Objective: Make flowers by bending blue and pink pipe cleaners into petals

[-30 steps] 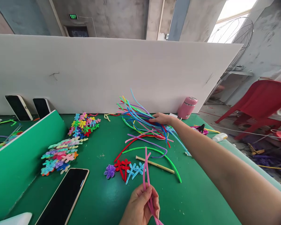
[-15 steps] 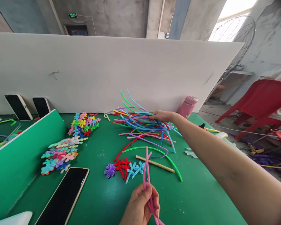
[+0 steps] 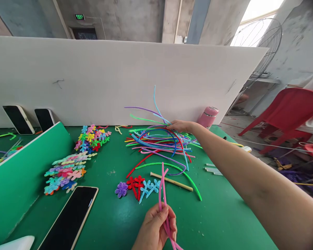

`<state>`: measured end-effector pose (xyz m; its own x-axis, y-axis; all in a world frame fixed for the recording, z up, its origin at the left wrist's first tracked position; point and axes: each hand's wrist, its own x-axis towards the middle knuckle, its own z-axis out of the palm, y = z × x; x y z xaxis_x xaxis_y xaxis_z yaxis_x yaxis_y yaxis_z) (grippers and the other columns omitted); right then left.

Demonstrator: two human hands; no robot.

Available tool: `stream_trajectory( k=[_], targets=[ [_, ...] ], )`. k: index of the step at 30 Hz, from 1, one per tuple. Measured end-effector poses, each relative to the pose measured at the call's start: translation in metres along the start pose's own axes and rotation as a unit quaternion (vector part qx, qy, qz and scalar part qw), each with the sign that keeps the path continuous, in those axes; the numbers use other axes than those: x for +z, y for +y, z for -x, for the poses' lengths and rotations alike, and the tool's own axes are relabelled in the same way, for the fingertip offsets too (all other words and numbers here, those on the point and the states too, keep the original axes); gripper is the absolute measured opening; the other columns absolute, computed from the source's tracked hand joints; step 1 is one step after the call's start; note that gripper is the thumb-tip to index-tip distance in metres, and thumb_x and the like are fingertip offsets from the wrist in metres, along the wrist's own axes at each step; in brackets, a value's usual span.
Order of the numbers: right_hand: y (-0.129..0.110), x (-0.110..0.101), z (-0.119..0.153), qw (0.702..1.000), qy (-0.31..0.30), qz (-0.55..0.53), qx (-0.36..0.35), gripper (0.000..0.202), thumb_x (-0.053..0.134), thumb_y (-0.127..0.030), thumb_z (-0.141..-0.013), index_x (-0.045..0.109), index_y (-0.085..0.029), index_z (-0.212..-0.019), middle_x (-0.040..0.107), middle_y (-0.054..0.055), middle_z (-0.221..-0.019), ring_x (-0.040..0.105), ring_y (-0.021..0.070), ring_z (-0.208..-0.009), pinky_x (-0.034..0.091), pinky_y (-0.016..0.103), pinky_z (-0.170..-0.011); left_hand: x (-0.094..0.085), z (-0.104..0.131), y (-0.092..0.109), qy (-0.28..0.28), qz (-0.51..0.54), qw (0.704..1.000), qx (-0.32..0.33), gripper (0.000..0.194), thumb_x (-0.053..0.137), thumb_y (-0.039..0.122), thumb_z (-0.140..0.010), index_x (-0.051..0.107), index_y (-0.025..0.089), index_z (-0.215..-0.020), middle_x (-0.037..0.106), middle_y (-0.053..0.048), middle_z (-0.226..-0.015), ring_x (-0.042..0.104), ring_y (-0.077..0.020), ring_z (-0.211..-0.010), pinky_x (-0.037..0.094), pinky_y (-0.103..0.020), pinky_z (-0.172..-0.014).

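Observation:
Near the bottom centre, my left hand (image 3: 160,222) is closed on pink pipe cleaners (image 3: 163,187), which stand up between thumb and fingers. My right hand (image 3: 181,126) reaches to the pile of coloured pipe cleaners (image 3: 156,140) and pinches several of them, blue, purple and green among them, raised above the rest. A green pipe cleaner (image 3: 191,182) and a thin tan stick (image 3: 176,183) lie in front of the pile. Beside my left hand are a purple flower (image 3: 121,189), red flower shapes (image 3: 135,185) and light blue flower shapes (image 3: 148,189).
Many coloured flower pieces (image 3: 70,172) lie left of centre, by a green divider (image 3: 31,177). A large phone (image 3: 70,218) lies in front of them. Two phones (image 3: 18,119) lean on the white board (image 3: 114,80). A pink bottle (image 3: 208,117) and clear sticks (image 3: 213,171) are at right.
My right hand has lifted some pipe cleaners a little from the pile, and their ends now spread higher and to the left. My left hand keeps its hold on the pink ones.

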<state>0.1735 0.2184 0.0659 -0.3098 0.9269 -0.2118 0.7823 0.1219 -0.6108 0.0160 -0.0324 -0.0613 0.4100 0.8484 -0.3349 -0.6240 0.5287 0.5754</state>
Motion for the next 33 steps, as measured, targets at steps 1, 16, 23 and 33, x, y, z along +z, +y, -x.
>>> stream_trajectory(
  k=[1, 16, 23, 33],
  targets=[
    [0.001, 0.000, 0.000, 1.000, -0.001, 0.007, 0.000, 0.018, 0.052, -0.035, -0.073, 0.062, -0.020, -0.069, 0.062, 0.003, -0.072, 0.054, 0.0175, -0.066, 0.043, 0.029, -0.063, 0.000, 0.000, 0.000, 0.001, 0.000, 1.000, 0.001, 0.030, 0.065, 0.039, -0.065, 0.056, 0.012, -0.058, 0.053, 0.000, -0.046, 0.048, -0.0080, -0.038, 0.031, -0.020, -0.039],
    [-0.003, 0.046, 0.021, 0.966, 0.032, 0.247, -0.071, 0.077, 0.060, -0.038, -0.066, 0.025, -0.019, -0.132, 0.042, 0.014, -0.126, 0.043, 0.0311, -0.110, 0.035, 0.039, -0.087, 0.004, 0.001, 0.003, 0.011, 0.000, 1.000, -0.011, 0.031, 0.069, 0.040, -0.061, 0.057, 0.011, -0.058, 0.054, 0.000, -0.045, 0.048, -0.0079, -0.037, 0.032, -0.020, -0.039],
    [0.004, 0.087, 0.028, 0.945, 0.056, 0.312, -0.076, 0.085, 0.062, -0.022, -0.061, 0.021, -0.018, -0.134, 0.048, 0.017, -0.120, 0.044, 0.0350, -0.107, 0.028, 0.047, -0.087, 0.005, 0.002, 0.005, 0.025, 0.004, 0.999, -0.020, 0.030, 0.071, 0.039, -0.057, 0.058, 0.012, -0.059, 0.055, 0.000, -0.044, 0.048, -0.0080, -0.038, 0.033, -0.019, -0.039],
    [0.017, 0.045, 0.009, 0.975, 0.034, 0.199, -0.094, 0.043, 0.051, -0.017, -0.068, 0.051, -0.018, -0.111, 0.062, 0.003, -0.103, 0.058, 0.0173, -0.087, 0.043, 0.020, -0.071, 0.006, 0.003, 0.007, 0.017, 0.004, 1.000, -0.026, 0.030, 0.070, 0.039, -0.059, 0.058, 0.011, -0.060, 0.055, 0.000, -0.046, 0.048, -0.0078, -0.038, 0.034, -0.020, -0.040]
  ],
)
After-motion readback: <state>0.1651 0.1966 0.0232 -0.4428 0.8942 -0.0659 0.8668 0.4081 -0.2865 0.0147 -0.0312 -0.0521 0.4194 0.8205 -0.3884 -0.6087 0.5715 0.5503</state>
